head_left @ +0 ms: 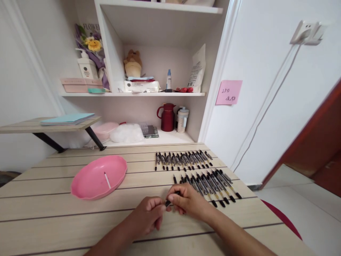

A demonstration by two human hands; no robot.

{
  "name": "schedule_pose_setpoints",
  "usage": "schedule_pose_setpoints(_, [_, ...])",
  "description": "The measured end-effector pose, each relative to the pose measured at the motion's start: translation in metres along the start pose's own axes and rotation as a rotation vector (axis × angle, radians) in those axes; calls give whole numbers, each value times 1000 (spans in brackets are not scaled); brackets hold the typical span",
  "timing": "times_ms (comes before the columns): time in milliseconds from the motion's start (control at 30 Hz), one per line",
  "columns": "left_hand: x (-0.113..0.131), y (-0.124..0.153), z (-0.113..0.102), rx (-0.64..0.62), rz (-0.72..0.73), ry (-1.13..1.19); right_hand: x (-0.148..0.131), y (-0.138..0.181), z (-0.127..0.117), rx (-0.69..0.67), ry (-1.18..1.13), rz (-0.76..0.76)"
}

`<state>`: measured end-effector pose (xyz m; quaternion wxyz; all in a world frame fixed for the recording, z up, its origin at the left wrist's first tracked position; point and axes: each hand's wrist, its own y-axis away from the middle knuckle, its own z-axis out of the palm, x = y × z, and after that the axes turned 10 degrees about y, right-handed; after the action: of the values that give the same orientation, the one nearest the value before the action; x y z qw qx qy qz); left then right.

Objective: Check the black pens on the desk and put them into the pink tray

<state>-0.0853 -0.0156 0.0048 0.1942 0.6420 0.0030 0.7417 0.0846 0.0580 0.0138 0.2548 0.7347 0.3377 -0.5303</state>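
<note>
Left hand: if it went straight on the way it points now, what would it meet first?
Most likely the fingers of the right hand: the left hand points toward them, with a black piece at both hands' fingertips. Any gap is hard to judge.

This looks like a home: white shelves (113, 53) at twelve o'clock hold a plush toy (133, 58) and a red jug (168, 119), a pump bottle (88, 69) and flowers (93, 45) stand at ten, and a wall socket (305, 33) sits at two.
</note>
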Motion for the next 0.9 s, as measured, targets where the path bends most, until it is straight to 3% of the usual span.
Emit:
schedule_pose_setpoints(100, [2, 3, 3, 20, 6, -4, -2, 1, -1, -24, 9, -24])
schedule_pose_setpoints(300, [10, 14, 2, -119, -94, 222, -16, 11, -16, -45, 37, -166])
schedule_pose_setpoints(433, [8, 11, -5, -65, -96, 135, -13, 9, -26, 39, 133, -169])
schedule_pose_setpoints(567, [8, 6, -12, 1, -101, 71, -2, 3, -38, 184, 35, -112])
schedule_pose_setpoints(733, [9, 1, -16, 95, 0, 136, 14, -8, -44, 293, 39, -69])
schedule_pose_setpoints(900, [6, -4, -19, 190, 94, 245, 20, -19, -47, 373, 238, -19])
